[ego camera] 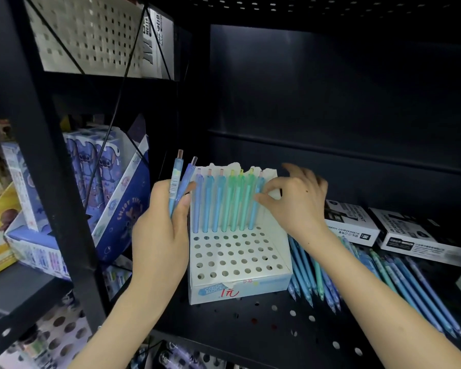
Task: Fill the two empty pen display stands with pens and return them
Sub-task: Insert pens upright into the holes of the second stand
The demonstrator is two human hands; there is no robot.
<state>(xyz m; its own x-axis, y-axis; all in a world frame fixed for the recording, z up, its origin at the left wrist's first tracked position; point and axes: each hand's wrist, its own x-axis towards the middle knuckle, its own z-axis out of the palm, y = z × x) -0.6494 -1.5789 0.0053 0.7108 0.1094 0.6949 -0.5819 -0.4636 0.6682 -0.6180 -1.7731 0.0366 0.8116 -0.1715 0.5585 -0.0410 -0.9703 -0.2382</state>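
White stand [264, 286], one row of pens [218, 203]

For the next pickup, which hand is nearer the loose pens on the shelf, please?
Right. The right hand is just above the loose pens; the left hand, beyond the pen stand.

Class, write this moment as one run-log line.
stage: filling stand | left hand: holds two pens | right hand: pinches rightmost standing pen | front rows: empty | loose pens: on shelf, right of stand

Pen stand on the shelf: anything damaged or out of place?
Yes. The pen stand has a ragged, torn top edge on its back panel, and loose pens lie in a heap on the shelf beside it.
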